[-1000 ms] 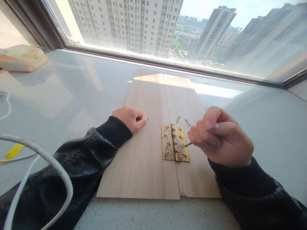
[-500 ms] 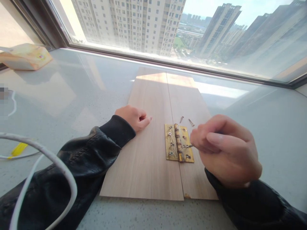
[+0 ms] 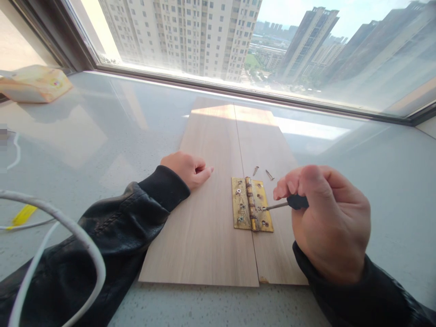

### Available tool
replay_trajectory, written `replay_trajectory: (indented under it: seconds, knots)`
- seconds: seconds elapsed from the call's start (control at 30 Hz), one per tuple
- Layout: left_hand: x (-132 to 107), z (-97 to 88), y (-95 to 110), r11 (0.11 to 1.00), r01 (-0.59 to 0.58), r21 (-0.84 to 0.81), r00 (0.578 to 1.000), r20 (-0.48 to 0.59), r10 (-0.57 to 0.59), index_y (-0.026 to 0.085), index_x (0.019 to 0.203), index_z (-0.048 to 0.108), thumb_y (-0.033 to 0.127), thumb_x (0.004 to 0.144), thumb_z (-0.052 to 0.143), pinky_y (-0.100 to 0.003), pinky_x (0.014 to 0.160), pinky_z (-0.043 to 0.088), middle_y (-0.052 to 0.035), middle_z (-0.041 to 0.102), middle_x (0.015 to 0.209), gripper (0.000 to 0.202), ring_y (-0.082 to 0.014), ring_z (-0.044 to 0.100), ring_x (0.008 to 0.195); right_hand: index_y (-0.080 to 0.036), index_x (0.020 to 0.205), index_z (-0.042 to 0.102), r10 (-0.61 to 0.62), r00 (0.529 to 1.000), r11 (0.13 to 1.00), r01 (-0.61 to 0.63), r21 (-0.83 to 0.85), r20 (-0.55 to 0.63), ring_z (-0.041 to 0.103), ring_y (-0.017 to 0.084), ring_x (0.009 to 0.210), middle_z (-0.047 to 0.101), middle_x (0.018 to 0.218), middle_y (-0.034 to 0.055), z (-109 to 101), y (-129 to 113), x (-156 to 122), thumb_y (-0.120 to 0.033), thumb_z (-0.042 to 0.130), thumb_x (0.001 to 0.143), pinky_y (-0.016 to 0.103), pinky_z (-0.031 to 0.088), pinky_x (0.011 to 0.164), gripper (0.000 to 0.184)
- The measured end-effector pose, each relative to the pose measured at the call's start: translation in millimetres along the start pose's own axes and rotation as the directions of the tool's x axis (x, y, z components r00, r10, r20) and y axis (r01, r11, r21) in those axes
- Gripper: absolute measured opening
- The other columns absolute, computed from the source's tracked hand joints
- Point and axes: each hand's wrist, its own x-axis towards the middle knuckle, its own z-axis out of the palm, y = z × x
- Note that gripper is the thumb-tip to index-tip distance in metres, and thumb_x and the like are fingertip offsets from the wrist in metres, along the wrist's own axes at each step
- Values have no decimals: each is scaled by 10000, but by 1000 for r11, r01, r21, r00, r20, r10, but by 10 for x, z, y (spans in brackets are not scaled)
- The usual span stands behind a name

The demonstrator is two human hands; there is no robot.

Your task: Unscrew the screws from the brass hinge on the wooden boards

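Note:
My right hand (image 3: pixel 332 218) grips a screwdriver (image 3: pixel 297 202) with a dark handle and a thin metal shaft. Its tip meets a screw (image 3: pixel 264 209) in the right leaf of a worn brass hinge (image 3: pixel 250 200). The hinge lies open across the seam between the left wooden board (image 3: pixel 200 231) and the right wooden board (image 3: pixel 262 136). Several screw heads show in the left leaf. Just beyond the hinge, a first loose screw (image 3: pixel 255 171) and a second loose screw (image 3: pixel 270 175) lie on the right board. My left hand (image 3: pixel 187 170), curled closed with nothing visible in it, rests on the left board.
The boards lie on a speckled pale sill (image 3: pixel 136 127) below a window (image 3: pixel 204 41). A white cable (image 3: pixel 91 250) loops over my left sleeve, and a yellow tag (image 3: pixel 23 215) sits on a cable nearby. A crumpled yellowish package (image 3: pixel 37 84) stands at the far left.
My right hand's fingers have loosened and shifted around the handle, so the screwdriver's handle and shaft now show. The left hand stays on the board.

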Motion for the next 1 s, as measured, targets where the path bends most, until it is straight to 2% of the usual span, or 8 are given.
replay_trajectory:
  seconds: [0.2, 0.3, 0.33, 0.4, 0.47, 0.63, 0.77, 1.0]
  knots:
    - [1, -11, 1, 1000, -5, -3, 1000, 6, 5, 200, 507, 415, 500, 801, 450, -317, 560, 271, -4, 460, 513, 422, -135, 351, 538, -207, 602, 495, 6, 980, 995, 13, 95, -199, 415, 114, 525, 388, 538, -43, 114, -48, -129, -273, 604, 881, 303, 348, 530, 306]
    - [2, -6, -2, 1000, 0, -6, 1000, 12, 0, 200, 510, 419, 501, 804, 449, -318, 565, 276, -4, 465, 517, 422, -137, 361, 544, -198, 503, 350, 50, 995, 985, -63, 162, 80, 284, 86, 439, 264, 467, -54, 31, -79, 18, -250, 566, 867, 283, 220, 446, 426]
    - [3, -5, -1, 1000, 3, -8, 1000, 14, -3, 200, 513, 423, 501, 804, 449, -319, 568, 277, -4, 467, 520, 420, -138, 364, 546, -197, 492, 327, 94, 944, 981, -141, 130, 315, 251, 78, 429, 236, 465, -58, -19, -90, 96, -285, 571, 864, 278, 203, 434, 454]
    - [3, -6, 4, 1000, 12, -8, 1000, 17, -12, 200, 517, 427, 501, 804, 448, -320, 571, 277, -3, 469, 526, 416, -140, 368, 551, -195, 499, 326, 154, 624, 965, -260, 18, 766, 243, 72, 426, 253, 461, -56, -119, -106, 257, -381, 546, 885, 264, 183, 416, 481]
    - [1, -11, 11, 1000, 20, -5, 1000, 21, -20, 201, 521, 433, 501, 805, 447, -323, 572, 276, -3, 473, 531, 412, -141, 369, 555, -199, 524, 351, 126, 481, 953, -303, 30, 868, 247, 74, 432, 275, 472, -58, -177, -108, 376, -445, 526, 891, 268, 203, 428, 475]
    - [-6, -18, 11, 1000, 10, -5, 999, 36, -10, 201, 526, 444, 502, 810, 445, -319, 567, 276, -4, 487, 535, 414, -142, 379, 556, -224, 675, 465, 76, 727, 906, -336, 257, 682, 286, 100, 430, 321, 470, -70, -98, -14, 337, -397, 495, 868, 276, 276, 450, 261]
    - [-5, -11, 0, 1000, 8, -9, 1000, 18, -8, 202, 524, 433, 507, 809, 442, -323, 566, 271, -3, 476, 531, 418, -144, 371, 556, -203, 718, 602, 28, 920, 962, -131, 240, 391, 511, 132, 594, 536, 633, -10, -21, 77, 135, -277, 560, 876, 308, 411, 564, 179]
    - [0, -27, -1, 1000, -5, -6, 999, 42, 5, 193, 535, 421, 504, 810, 434, -315, 559, 245, -5, 474, 544, 416, -133, 355, 555, -198, 782, 641, 41, 999, 998, -40, 50, -16, 544, 146, 566, 568, 631, 4, 113, 0, -63, -308, 484, 943, 316, 431, 528, 250]
